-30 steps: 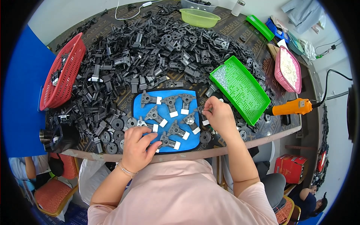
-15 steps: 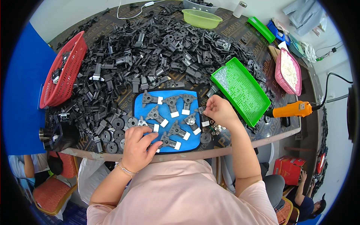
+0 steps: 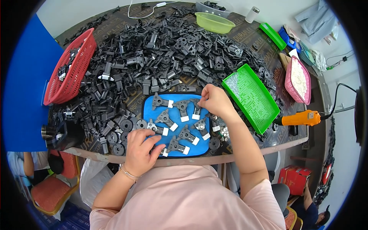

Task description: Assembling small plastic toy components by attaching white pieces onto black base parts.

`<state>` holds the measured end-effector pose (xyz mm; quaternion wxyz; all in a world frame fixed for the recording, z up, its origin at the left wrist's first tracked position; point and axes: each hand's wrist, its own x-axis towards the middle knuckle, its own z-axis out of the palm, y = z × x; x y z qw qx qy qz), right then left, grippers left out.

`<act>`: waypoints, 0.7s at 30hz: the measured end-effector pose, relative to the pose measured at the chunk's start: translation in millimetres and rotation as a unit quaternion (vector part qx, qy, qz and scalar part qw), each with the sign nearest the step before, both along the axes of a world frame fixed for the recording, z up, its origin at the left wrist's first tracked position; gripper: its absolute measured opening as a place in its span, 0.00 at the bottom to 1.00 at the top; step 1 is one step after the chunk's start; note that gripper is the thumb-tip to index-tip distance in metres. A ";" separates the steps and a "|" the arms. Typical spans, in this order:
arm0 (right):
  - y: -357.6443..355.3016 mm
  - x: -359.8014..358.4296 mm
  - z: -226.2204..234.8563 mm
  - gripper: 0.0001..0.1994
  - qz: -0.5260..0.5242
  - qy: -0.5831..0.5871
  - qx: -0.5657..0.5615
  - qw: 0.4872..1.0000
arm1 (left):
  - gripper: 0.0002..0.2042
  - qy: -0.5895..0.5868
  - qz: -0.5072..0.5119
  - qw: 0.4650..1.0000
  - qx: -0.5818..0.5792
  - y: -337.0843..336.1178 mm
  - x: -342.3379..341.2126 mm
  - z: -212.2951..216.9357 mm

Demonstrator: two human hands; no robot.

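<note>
A blue mat point(image 3: 153, 108) lies before me. Spread over it are several black plastic parts point(image 3: 185, 132) with white end tabs. My right hand point(image 3: 215, 100) reaches to the mat's upper right corner, fingertips pinched just above a black part point(image 3: 197, 112) there; whatever they hold is too small or hidden to make out. My left hand point(image 3: 141, 150) rests at the mat's lower left edge, fingers bent and thumb apart. Beside its fingertips lies a black part point(image 3: 157, 128); the hand partly hides another white tab near the thumb.
Loose black parts point(image 3: 168, 50) heap across the table beyond the mat. Small metal pieces point(image 3: 224, 133) and black discs point(image 3: 118, 149) flank it. A green tray point(image 3: 271, 100) and an orange power screwdriver point(image 3: 301, 118) lie right; a red basket point(image 3: 79, 71) stands left. Another person sits far right.
My right hand has moved up and left, from above the small metal pieces to the mat's upper right part. My left hand stays in place. The view has shifted slightly.
</note>
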<state>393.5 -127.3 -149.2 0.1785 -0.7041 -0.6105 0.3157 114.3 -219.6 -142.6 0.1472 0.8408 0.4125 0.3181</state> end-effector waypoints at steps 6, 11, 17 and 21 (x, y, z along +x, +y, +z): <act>2.3 -1.0 1.3 0.13 0.015 -0.012 -0.022 1.000 | 0.12 -0.006 -0.001 1.000 -0.003 0.6 1.5 -4.3; 1.0 4.4 -2.7 0.12 0.018 -0.007 -0.007 1.000 | 0.12 -0.009 -0.010 1.000 -0.003 4.5 7.0 -5.3; -45.3 45.8 16.1 0.11 -0.004 -0.011 0.079 0.997 | 0.12 -0.009 -0.012 1.000 -0.007 6.7 7.1 -6.8; -87.7 66.1 8.3 0.11 0.019 -0.069 0.014 0.997 | 0.11 -0.005 -0.023 1.000 -0.011 9.3 13.6 -8.4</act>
